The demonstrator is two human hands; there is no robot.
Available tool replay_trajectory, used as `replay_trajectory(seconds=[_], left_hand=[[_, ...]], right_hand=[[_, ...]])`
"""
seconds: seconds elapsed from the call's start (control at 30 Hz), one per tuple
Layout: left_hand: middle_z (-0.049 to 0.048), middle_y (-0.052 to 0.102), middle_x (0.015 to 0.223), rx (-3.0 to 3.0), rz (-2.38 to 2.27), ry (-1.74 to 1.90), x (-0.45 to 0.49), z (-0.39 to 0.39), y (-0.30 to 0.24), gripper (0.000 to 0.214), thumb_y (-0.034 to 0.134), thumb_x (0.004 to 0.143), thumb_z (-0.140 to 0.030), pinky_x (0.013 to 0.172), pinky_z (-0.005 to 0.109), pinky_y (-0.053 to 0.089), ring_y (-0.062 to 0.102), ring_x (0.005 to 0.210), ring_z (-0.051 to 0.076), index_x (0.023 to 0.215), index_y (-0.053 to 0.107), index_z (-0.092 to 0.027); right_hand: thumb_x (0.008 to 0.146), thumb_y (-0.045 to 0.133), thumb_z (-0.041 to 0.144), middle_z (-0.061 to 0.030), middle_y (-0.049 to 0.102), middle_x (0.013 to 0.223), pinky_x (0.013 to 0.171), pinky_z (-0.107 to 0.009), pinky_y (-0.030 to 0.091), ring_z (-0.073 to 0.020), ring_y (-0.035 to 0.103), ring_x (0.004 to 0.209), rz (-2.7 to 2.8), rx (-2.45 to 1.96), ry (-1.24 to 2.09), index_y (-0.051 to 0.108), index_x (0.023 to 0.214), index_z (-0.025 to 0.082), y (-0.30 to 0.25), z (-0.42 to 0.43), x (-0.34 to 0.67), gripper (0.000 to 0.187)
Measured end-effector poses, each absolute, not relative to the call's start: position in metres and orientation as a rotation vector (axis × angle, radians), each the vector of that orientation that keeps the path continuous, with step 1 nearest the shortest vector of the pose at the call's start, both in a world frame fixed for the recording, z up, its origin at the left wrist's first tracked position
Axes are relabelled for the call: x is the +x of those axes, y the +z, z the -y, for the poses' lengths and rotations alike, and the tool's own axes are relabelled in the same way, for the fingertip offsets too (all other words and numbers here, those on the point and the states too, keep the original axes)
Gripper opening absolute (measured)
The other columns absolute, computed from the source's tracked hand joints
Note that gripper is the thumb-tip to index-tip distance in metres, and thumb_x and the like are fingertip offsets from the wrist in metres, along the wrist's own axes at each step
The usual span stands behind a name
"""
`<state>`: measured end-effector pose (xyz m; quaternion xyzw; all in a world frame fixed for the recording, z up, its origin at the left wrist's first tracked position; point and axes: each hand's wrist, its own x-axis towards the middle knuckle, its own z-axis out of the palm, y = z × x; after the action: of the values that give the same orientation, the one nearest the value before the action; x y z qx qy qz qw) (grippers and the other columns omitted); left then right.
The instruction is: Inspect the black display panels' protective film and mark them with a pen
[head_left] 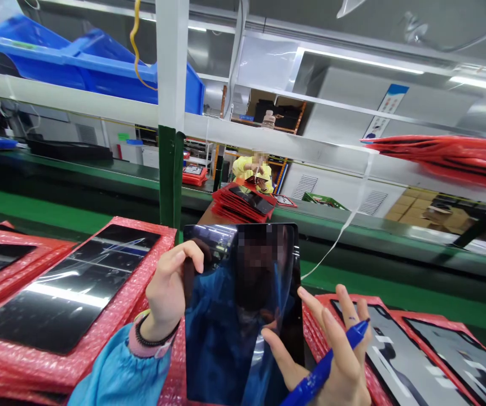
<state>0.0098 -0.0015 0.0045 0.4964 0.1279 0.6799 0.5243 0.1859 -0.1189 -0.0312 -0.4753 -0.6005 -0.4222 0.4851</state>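
Note:
A glossy black tablet screen panel (226, 332) stands tilted up in front of me, reflecting a blue sleeve and the lights. My left hand (170, 285) grips its upper left edge, fingers bent over the front. At its lower right is my right hand (331, 349), with a blue marker (327, 366) lodged across the palm and between the fingers. The right thumb reaches over the panel's glossy face, and the other fingers spread near its right edge. Whether that thumb presses on the glass I cannot tell.
On the left, black panels (73, 287) lie on stacked red bubble-wrap sleeves (158, 239). Grey-backed panels (412, 361) rest on red sleeves at right. Behind stand a green-and-white post (170, 113), a shelf with blue bins (86, 62), another red stack (243, 203) and a person in yellow (243, 166).

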Motion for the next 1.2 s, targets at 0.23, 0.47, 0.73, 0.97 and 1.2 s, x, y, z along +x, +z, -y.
replay_trajectory(seconds=[0.23,0.47,0.73,0.97,1.2], left_hand=[[0.0045,0.049,0.056,1.225,-0.352,1.611,0.009,0.004,0.007,0.034,0.049,0.078,-0.035,0.058,0.033,0.032,0.042,0.058,0.018,0.050,0.059,-0.019],[0.0051,0.050,0.056,1.190,-0.312,1.613,0.009,0.003,0.003,0.035,0.048,0.080,-0.034,0.060,0.033,0.033,0.044,0.060,0.020,0.051,0.060,-0.020],[0.0041,0.050,0.055,1.231,-0.291,1.611,0.010,0.001,0.001,0.036,0.044,0.083,-0.031,0.058,0.033,0.030,0.045,0.060,0.019,0.052,0.060,-0.020],[0.0045,0.050,0.052,1.228,-0.304,1.616,0.011,0.003,0.004,0.035,0.049,0.081,-0.033,0.056,0.034,0.030,0.045,0.057,0.018,0.050,0.060,-0.019],[0.0043,0.049,0.053,1.229,-0.225,1.625,0.010,0.002,0.002,0.035,0.047,0.083,-0.030,0.057,0.034,0.029,0.045,0.059,0.018,0.053,0.060,-0.017]], right_hand=[[0.066,0.086,0.029,-0.0106,0.072,0.110,0.104,-0.075,0.027,-0.0383,0.046,0.131,1.519,-1.138,-1.006,0.027,0.149,0.021,-0.028,0.120,0.192,0.103],[0.068,0.085,0.023,-0.0088,0.069,0.104,0.107,-0.071,0.027,-0.0371,0.048,0.129,1.515,-1.202,-0.992,0.032,0.146,0.022,-0.027,0.126,0.189,0.094],[0.068,0.084,0.020,-0.0103,0.065,0.112,0.108,-0.073,0.024,-0.0396,0.043,0.132,1.524,-1.249,-0.949,0.030,0.146,0.020,-0.025,0.128,0.184,0.095],[0.069,0.083,0.024,-0.0097,0.068,0.111,0.106,-0.075,0.023,-0.0396,0.041,0.133,1.526,-1.270,-0.933,0.025,0.148,0.022,-0.025,0.129,0.184,0.098],[0.070,0.083,0.019,-0.0073,0.063,0.104,0.106,-0.074,0.027,-0.0398,0.049,0.126,1.478,-1.281,-1.005,0.050,0.130,0.025,-0.024,0.130,0.181,0.069]])
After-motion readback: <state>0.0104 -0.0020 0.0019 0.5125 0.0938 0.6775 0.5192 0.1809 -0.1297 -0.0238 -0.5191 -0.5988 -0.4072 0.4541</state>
